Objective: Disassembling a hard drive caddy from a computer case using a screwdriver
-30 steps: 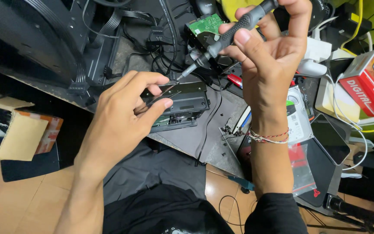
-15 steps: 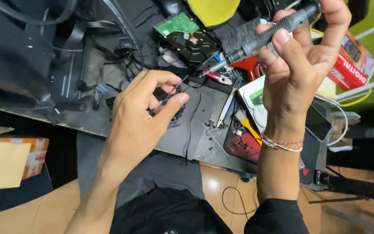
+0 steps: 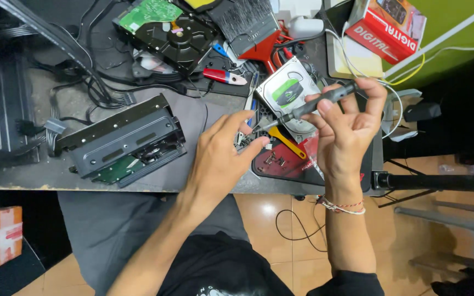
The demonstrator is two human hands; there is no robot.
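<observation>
A person in a black shirt works over a cluttered grey bench; the left hand (image 3: 220,156) pinches its fingertips at the tip of a screwdriver (image 3: 308,108), whether on a screw cannot be told; the right hand (image 3: 346,129) grips the screwdriver's dark handle, raised just above a red parts tray (image 3: 281,164); to the left lies a black metal drive cage (image 3: 124,140); behind the hands rests a silver hard drive (image 3: 289,90); farther back, a bare hard drive (image 3: 165,30) and a wide brush (image 3: 248,22).
</observation>
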